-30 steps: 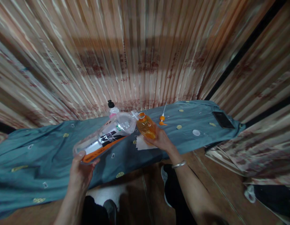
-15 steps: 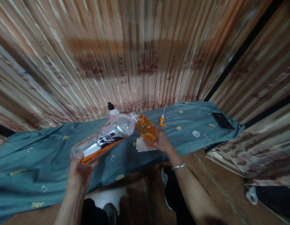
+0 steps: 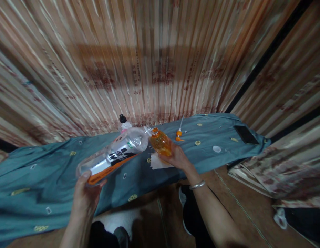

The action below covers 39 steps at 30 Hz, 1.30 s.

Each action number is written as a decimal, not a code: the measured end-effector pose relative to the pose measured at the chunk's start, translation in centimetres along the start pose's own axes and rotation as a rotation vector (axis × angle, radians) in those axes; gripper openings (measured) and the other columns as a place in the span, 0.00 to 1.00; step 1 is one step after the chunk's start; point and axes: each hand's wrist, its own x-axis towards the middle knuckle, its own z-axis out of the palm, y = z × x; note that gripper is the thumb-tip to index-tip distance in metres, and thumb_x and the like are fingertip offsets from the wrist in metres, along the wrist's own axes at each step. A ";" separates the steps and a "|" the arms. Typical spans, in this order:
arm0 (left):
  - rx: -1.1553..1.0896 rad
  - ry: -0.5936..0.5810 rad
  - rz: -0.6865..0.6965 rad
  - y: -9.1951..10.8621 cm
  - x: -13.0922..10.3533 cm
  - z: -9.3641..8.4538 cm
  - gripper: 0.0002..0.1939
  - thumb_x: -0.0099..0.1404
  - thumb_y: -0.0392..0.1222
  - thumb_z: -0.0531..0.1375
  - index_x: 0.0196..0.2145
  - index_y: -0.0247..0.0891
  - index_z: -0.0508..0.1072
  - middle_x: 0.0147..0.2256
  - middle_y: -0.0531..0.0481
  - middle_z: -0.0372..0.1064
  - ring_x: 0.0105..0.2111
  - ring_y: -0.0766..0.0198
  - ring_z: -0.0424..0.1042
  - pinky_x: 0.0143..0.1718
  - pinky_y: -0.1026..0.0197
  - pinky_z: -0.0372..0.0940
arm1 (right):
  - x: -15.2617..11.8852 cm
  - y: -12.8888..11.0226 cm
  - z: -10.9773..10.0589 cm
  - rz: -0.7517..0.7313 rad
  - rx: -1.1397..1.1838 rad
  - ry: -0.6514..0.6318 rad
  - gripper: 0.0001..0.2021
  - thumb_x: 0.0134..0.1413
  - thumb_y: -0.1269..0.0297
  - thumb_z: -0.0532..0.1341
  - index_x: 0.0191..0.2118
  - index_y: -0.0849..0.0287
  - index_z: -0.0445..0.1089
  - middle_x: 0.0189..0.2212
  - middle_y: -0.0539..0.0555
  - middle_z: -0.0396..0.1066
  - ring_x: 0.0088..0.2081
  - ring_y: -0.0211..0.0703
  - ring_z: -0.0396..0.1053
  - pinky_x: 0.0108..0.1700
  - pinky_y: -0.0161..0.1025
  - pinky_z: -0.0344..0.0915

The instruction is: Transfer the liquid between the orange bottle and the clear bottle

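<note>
My left hand (image 3: 89,191) is closed round the base end of a large clear plastic bottle (image 3: 115,155) with a black, white and orange label. The bottle is tilted, its neck toward the right. In my right hand (image 3: 177,155) is a smaller orange see-through bottle (image 3: 160,143), leaning left with its open mouth at the big bottle's neck. Whether liquid passes between them is too small to tell. An orange pump head (image 3: 178,134) with a white tube lies behind my right hand. A piece of white paper (image 3: 158,162) lies under the orange bottle.
A patterned teal cloth (image 3: 53,175) covers the long narrow surface. A bottle with a black cap (image 3: 123,119) stands at the back. To the right lie a round white cap (image 3: 216,148) and a dark phone (image 3: 245,134). Printed curtains (image 3: 160,62) hang close behind.
Both bottles stay mouth to mouth in my hands, with only slight movement. The large bottle's base end has shifted a little left. Everything else looks the same.
</note>
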 end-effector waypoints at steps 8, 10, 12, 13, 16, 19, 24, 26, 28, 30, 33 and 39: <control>0.002 -0.052 0.004 0.0 0.1 -0.3 0.34 0.39 0.40 0.76 0.48 0.48 0.83 0.40 0.51 0.85 0.31 0.56 0.79 0.20 0.65 0.71 | 0.0 -0.1 -0.2 -0.001 -0.009 0.001 0.43 0.54 0.62 0.75 0.73 0.55 0.61 0.59 0.61 0.81 0.59 0.61 0.81 0.64 0.57 0.75; 0.011 -0.044 0.009 0.1 0.1 -0.3 0.34 0.39 0.40 0.76 0.48 0.50 0.83 0.39 0.51 0.84 0.31 0.56 0.79 0.20 0.65 0.71 | 0.0 0.0 -0.2 0.007 -0.006 -0.007 0.43 0.54 0.61 0.74 0.73 0.56 0.61 0.59 0.62 0.81 0.59 0.61 0.81 0.64 0.58 0.76; 0.018 -0.050 0.016 0.1 0.1 -0.3 0.33 0.39 0.41 0.76 0.48 0.50 0.83 0.39 0.52 0.84 0.31 0.56 0.79 0.20 0.65 0.71 | 0.0 0.0 -0.2 0.017 -0.007 -0.005 0.43 0.54 0.60 0.75 0.73 0.56 0.61 0.59 0.62 0.81 0.60 0.62 0.80 0.64 0.58 0.76; 0.015 -0.059 0.025 0.1 0.1 -0.3 0.33 0.40 0.42 0.77 0.47 0.50 0.83 0.39 0.51 0.84 0.31 0.56 0.79 0.20 0.65 0.71 | 0.0 0.0 -0.1 0.017 -0.007 -0.002 0.43 0.53 0.61 0.75 0.73 0.55 0.61 0.59 0.62 0.81 0.60 0.62 0.80 0.64 0.58 0.76; -0.011 -0.082 0.083 -0.1 0.1 -0.4 0.29 0.43 0.44 0.77 0.47 0.48 0.83 0.40 0.51 0.84 0.32 0.57 0.78 0.19 0.67 0.68 | 0.0 0.0 -0.1 0.007 -0.001 0.004 0.43 0.53 0.62 0.75 0.72 0.54 0.62 0.60 0.61 0.80 0.61 0.61 0.79 0.65 0.56 0.75; -0.005 -0.098 0.099 -0.4 0.2 -0.6 0.25 0.46 0.46 0.77 0.44 0.46 0.84 0.40 0.50 0.84 0.32 0.59 0.77 0.19 0.68 0.68 | 0.0 -0.1 -0.2 0.007 0.006 0.004 0.43 0.53 0.62 0.75 0.72 0.55 0.62 0.60 0.62 0.81 0.61 0.61 0.80 0.65 0.56 0.76; -0.008 -0.077 0.107 -0.4 0.4 -0.5 0.22 0.45 0.47 0.78 0.40 0.47 0.84 0.37 0.52 0.84 0.30 0.60 0.77 0.18 0.69 0.68 | 0.0 -0.3 -0.2 0.013 -0.003 0.005 0.42 0.52 0.64 0.76 0.72 0.54 0.63 0.59 0.60 0.81 0.59 0.61 0.81 0.63 0.56 0.76; -0.003 -0.059 0.091 -0.1 0.4 -0.1 0.25 0.41 0.48 0.79 0.39 0.46 0.84 0.37 0.52 0.84 0.29 0.60 0.77 0.17 0.68 0.69 | 0.0 -0.2 -0.2 0.016 -0.009 0.004 0.42 0.52 0.64 0.75 0.71 0.55 0.63 0.59 0.61 0.81 0.59 0.61 0.80 0.64 0.57 0.76; -0.004 -0.032 0.079 0.3 0.1 0.5 0.28 0.36 0.49 0.79 0.38 0.43 0.84 0.39 0.50 0.84 0.28 0.60 0.76 0.16 0.67 0.68 | 0.0 -0.1 -0.1 0.016 -0.008 0.008 0.42 0.52 0.64 0.75 0.71 0.55 0.63 0.59 0.62 0.81 0.60 0.62 0.80 0.64 0.57 0.76; -0.015 0.014 0.090 0.7 -0.2 1.1 0.30 0.33 0.50 0.79 0.36 0.41 0.83 0.39 0.49 0.84 0.26 0.62 0.74 0.13 0.69 0.64 | 0.0 0.1 0.0 0.013 -0.001 0.014 0.42 0.52 0.65 0.76 0.71 0.54 0.63 0.59 0.61 0.81 0.59 0.61 0.80 0.64 0.57 0.75; -0.008 0.037 0.079 1.1 -0.7 1.8 0.31 0.30 0.48 0.79 0.37 0.42 0.83 0.38 0.50 0.84 0.27 0.62 0.73 0.13 0.68 0.65 | 0.0 0.2 0.1 0.016 0.005 0.014 0.41 0.51 0.64 0.76 0.70 0.54 0.64 0.58 0.60 0.82 0.59 0.61 0.81 0.64 0.56 0.76; -0.016 0.000 0.102 1.0 -0.7 1.9 0.31 0.31 0.50 0.79 0.37 0.42 0.83 0.44 0.47 0.84 0.27 0.63 0.72 0.11 0.69 0.61 | 0.1 0.4 0.0 0.001 0.013 0.004 0.42 0.53 0.62 0.75 0.72 0.56 0.62 0.59 0.62 0.80 0.60 0.61 0.80 0.64 0.56 0.75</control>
